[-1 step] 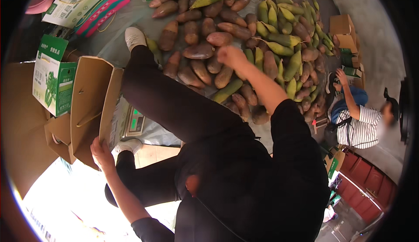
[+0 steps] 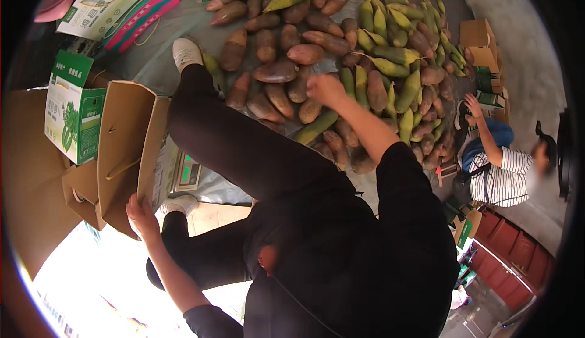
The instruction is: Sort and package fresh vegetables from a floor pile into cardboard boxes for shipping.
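My left hand (image 2: 142, 217) pinches the lower edge of an open brown cardboard box (image 2: 126, 149) that stands on its side at my left. Over the pile, my right hand (image 2: 327, 90) is closed, its fingers curled down. Whatever those fingers hold, if anything, is hidden. Purplish-brown radishes (image 2: 276, 71) lie around it, with a brown radish (image 2: 309, 110) just below the hand. A long green radish (image 2: 316, 128) rests nearer to me. More green radishes (image 2: 390, 67) are heaped to the right.
A scale (image 2: 187, 170) with a lit green display sits beside the box. A green-and-white carton (image 2: 73, 109) stands behind it, and a striped bag (image 2: 143, 15) lies farther back. At the right a person in a striped shirt (image 2: 503, 176) reaches toward cartons (image 2: 478, 36).
My right hand has shifted slightly nearer to me and to the right over the pile. My left hand stays at the box edge.
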Motion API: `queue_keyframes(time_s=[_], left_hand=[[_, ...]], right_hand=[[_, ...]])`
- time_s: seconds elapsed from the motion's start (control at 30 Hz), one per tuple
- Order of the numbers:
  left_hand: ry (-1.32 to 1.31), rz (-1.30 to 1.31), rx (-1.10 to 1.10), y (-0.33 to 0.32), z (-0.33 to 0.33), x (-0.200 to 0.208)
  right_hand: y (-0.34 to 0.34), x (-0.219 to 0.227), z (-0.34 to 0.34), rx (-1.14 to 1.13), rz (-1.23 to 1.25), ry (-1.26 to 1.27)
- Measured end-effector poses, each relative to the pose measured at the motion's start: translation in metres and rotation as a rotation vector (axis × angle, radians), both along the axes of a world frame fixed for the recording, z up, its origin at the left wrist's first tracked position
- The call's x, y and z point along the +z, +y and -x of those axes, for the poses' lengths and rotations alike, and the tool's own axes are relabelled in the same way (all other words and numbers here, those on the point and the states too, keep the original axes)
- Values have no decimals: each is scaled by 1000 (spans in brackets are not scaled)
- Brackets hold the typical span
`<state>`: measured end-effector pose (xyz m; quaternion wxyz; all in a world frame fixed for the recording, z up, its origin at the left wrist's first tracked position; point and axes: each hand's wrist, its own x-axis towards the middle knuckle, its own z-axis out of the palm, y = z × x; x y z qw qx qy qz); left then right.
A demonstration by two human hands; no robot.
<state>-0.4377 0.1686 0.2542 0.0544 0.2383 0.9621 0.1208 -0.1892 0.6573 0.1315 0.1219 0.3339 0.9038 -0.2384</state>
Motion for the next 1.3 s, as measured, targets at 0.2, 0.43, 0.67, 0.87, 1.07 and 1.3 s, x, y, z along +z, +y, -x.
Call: queue_keyframes(time_s=[0.2, 0.43, 0.67, 0.87, 1.07, 1.3], left_hand=[[44, -28, 13, -16, -1, -8], [43, -36, 29, -17, -1, -9], [85, -54, 11, -19, -2, -10], [46, -46, -15, -3, -3, -4], [27, -25, 8, -2, -3, 3], [28, 65, 80, 13, -8, 16]], right_hand=[[-69, -50, -65, 620, -209, -125], [-94, -93, -74, 944, -314, -65], [-102, -114, -66, 984, -404, -224], [-97, -106, -67, 924, -355, -189], [-62, -42, -59, 534, -159, -102], [-12, 16, -19, -220, -133, 328]])
